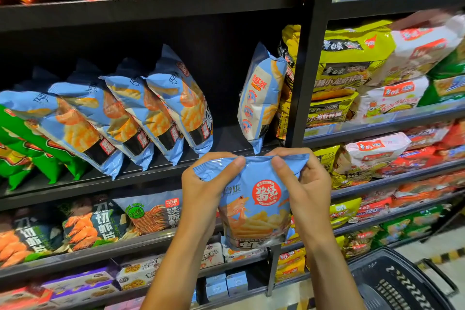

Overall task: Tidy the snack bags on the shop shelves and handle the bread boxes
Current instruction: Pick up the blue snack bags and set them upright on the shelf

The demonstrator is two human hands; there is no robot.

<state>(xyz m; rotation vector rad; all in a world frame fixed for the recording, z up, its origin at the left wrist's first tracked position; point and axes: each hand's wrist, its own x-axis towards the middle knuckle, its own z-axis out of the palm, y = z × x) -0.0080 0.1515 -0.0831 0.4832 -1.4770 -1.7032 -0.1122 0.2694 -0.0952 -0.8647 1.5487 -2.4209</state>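
In front of the middle shelf (156,173), our left hand (203,189) and right hand (304,184) pinch the blue snack bag's (254,206) top corners; sliding it in carelessly could topple the lone upright bag (261,93) beside the gap.

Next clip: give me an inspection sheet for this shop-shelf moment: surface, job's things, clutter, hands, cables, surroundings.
Surface: black shelf, several tiers.
Job's things: blue shrimp-chip bag held in front of the shelves; leaning row of blue bags; single blue bag standing apart to their right; bread boxes not identified.
Clutter: green bags crowd the row's left end.
Hands: left hand and right hand pinch the bag's top edge.
Cables: nothing seen.
Surroundings: noodle packs on the right; black basket on the floor.
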